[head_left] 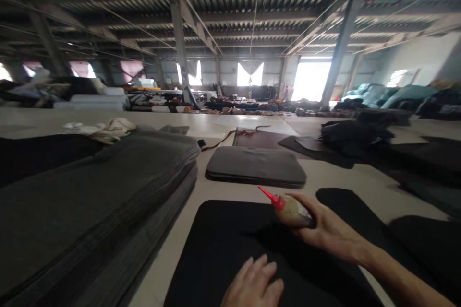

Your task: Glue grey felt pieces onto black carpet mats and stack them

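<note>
My right hand [320,223] is wrapped round a squeeze bottle [291,211] with a long red nozzle. The bottle is tilted, its tip pointing up and to the left, above a black rounded-corner panel [219,240]. On the near part of that panel lies my left hand [254,283], fingers stretched out and holding nothing. Just beyond the panel is a small stack of dark grey rounded panels [255,165]. The bottle's shadow falls across the black panel.
A tall stack of dark grey sheets [97,192] fills the left of the pale table [212,192]. Beige cloth [115,130] lies behind it. Dark pieces [425,240] and a crumpled black bundle [353,134] are on the right. A brown strip [223,139] lies farther back.
</note>
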A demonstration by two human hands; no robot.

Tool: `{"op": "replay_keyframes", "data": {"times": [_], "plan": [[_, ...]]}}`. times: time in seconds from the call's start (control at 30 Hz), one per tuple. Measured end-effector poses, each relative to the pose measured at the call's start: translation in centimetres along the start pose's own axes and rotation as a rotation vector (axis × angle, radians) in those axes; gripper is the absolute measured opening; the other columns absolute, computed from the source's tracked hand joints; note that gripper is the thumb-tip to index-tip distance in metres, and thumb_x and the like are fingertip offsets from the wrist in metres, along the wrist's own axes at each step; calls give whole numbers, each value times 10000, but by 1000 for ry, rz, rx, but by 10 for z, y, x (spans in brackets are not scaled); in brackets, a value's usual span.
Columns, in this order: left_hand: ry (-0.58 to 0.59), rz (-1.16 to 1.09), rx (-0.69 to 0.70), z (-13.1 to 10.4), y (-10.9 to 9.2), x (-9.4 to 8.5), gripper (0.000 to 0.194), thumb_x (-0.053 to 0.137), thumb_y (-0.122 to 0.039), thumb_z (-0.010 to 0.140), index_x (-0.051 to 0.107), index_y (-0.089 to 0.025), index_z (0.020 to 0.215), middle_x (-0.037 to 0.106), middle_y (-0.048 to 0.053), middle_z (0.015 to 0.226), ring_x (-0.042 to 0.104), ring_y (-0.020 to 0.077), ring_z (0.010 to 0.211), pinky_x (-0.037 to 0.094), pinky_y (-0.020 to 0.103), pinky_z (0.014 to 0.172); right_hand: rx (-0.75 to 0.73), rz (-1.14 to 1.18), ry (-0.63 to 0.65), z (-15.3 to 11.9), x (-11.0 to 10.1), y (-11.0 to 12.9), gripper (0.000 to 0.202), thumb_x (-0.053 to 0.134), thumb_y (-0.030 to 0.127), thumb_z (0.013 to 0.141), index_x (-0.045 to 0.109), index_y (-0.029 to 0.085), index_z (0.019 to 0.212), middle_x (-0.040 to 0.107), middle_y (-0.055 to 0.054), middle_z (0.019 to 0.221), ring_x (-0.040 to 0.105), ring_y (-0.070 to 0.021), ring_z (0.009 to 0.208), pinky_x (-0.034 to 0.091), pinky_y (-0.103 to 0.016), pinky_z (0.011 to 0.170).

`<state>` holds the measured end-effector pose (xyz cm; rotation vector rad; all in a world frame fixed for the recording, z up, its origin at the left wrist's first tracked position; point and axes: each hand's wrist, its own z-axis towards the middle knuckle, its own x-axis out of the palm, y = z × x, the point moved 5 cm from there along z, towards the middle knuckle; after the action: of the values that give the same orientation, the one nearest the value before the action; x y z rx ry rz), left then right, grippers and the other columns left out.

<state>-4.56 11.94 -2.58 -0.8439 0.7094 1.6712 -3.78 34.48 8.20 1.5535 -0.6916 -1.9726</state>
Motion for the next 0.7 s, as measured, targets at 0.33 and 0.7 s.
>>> {"op": "replay_keyframes", "data": {"times": [0.33,0.7], "plan": [[361,-382,-175,19,-16,-42,643,479,-608,966,544,-100,1353,517,192,1458,467,330,1382,298,473,1221,29,32,106,4,56,32,595,820,440,586,625,317,1135,726,-23,988,704,-277,810,585,-313,640],[352,-464,-262,15,-15,-46,686,540,-551,961,357,-226,1537,450,113,1542,457,342,1389,394,474,1152,-46,166,269,12,99,84,454,713,550,765,625,286,1124,723,-30,961,701,-262,825,595,-330,680]]}}
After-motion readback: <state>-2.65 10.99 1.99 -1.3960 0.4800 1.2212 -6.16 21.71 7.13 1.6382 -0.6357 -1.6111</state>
